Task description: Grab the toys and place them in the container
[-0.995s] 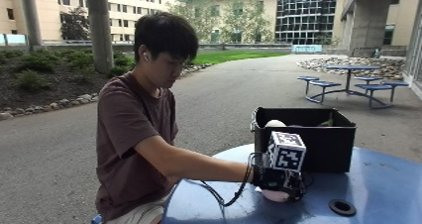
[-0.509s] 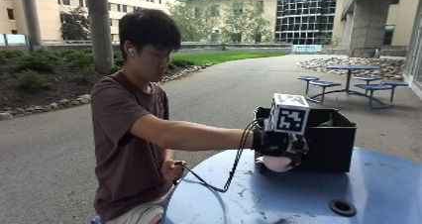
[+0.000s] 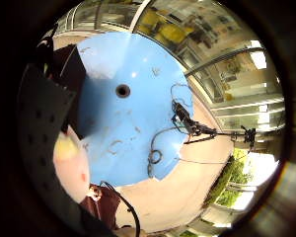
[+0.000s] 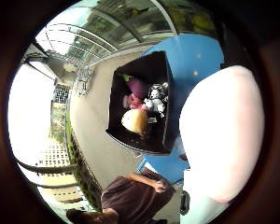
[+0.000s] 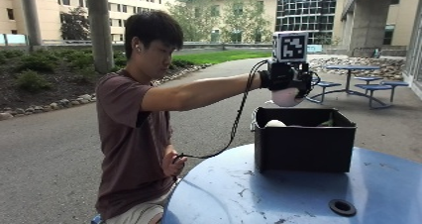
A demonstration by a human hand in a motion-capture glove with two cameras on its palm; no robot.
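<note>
- the gloved right hand (image 5: 288, 80) grasps a pale pink toy (image 5: 288, 97), raised just above the black container (image 5: 303, 143)
- the container sits on the blue table (image 5: 264, 194), other toys (image 4: 144, 105) inside

We are outdoors on a campus-like plaza, seated at a round blue surface (image 5: 264, 194) under open daylight. Behind our raised hand (image 5: 288, 80) stand tall beige buildings (image 5: 59, 11) and a dark glass-fronted building (image 5: 310, 13), with a lawn (image 5: 211, 57) and trees before them. Past the hand, blue picnic tables (image 5: 359, 80) sit on paved ground (image 5: 46, 149) beside a bed of shrubs (image 5: 39, 68).
</note>
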